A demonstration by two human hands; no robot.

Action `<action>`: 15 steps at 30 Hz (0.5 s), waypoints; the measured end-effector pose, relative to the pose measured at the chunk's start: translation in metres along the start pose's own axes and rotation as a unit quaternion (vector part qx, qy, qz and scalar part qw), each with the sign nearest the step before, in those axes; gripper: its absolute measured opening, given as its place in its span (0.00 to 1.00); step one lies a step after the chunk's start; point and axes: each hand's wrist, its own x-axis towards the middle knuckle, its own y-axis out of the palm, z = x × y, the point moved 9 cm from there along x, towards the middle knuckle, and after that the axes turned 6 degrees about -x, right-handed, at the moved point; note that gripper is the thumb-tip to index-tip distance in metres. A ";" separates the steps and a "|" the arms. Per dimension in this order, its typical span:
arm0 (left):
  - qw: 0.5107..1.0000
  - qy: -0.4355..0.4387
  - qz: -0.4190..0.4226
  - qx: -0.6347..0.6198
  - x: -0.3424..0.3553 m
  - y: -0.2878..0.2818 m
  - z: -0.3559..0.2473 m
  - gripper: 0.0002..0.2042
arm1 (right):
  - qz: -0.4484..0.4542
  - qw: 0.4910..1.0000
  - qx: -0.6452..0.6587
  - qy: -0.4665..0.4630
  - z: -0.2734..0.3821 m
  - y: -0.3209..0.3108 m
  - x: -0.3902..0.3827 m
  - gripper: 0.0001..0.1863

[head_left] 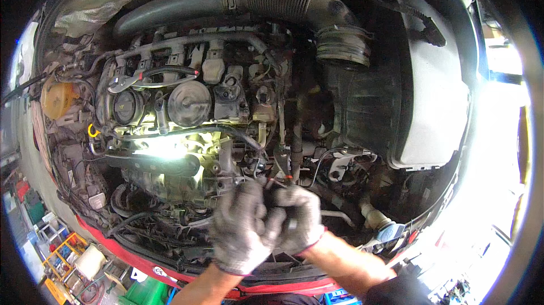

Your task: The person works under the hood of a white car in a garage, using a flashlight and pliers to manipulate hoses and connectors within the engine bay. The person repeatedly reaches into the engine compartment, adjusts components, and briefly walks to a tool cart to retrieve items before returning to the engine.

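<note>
Left hand (243, 228), right hand (300, 214): gloved, curled; anything pinched, cannot tell. Engine (190, 105): eleven o'clock. Advisable: steady bracing.

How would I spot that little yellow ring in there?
Find the engine that fills the middle of the picture. At its left side, just below and right of the amber tank, sits the yellow ring. Its bright, open loop stands out against the dark, dull parts around it.
</note>
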 end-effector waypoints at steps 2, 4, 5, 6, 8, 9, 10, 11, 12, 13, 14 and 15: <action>0.998 -0.006 -0.022 0.060 0.007 -0.027 0.022 0.23 | -0.023 0.995 0.001 -0.102 -0.014 0.022 0.030 0.16; 0.992 -0.013 -0.005 0.126 0.014 -0.038 0.050 0.21 | -0.041 0.978 0.036 -0.200 -0.022 0.022 0.061 0.13; 0.986 -0.034 0.010 0.165 0.016 -0.040 0.065 0.21 | -0.039 0.967 0.038 -0.249 -0.024 0.019 0.073 0.11; 0.985 -0.054 0.019 0.164 0.023 -0.045 0.075 0.19 | -0.063 0.955 0.061 -0.284 -0.025 0.019 0.084 0.09; 0.987 -0.018 0.009 0.161 0.035 -0.042 0.088 0.16 | -0.151 0.930 0.028 -0.334 -0.024 -0.003 0.108 0.05; 0.985 -0.018 0.010 0.170 0.040 -0.045 0.094 0.15 | -0.138 0.927 0.032 -0.347 -0.023 0.015 0.105 0.04; 0.980 -0.034 0.016 0.193 0.044 -0.047 0.097 0.15 | -0.134 0.922 0.047 -0.360 -0.023 0.018 0.114 0.04; 0.975 -0.047 0.025 0.216 0.046 -0.045 0.097 0.14 | -0.132 0.915 0.064 -0.376 -0.023 0.013 0.121 0.04; 0.976 -0.087 0.050 0.193 0.046 -0.038 0.106 0.14 | -0.170 0.912 0.012 -0.373 -0.021 0.003 0.122 0.04; 0.969 -0.125 0.070 0.199 0.050 -0.039 0.102 0.14 | -0.167 0.905 0.004 -0.391 -0.017 0.003 0.122 0.03; 0.971 -0.107 0.084 0.194 0.048 -0.037 0.093 0.15 | -0.152 0.918 0.012 -0.365 -0.019 -0.002 0.121 0.03; 0.973 -0.089 0.093 0.189 0.046 -0.034 0.088 0.16 | -0.133 0.931 0.017 -0.340 -0.018 -0.001 0.116 0.03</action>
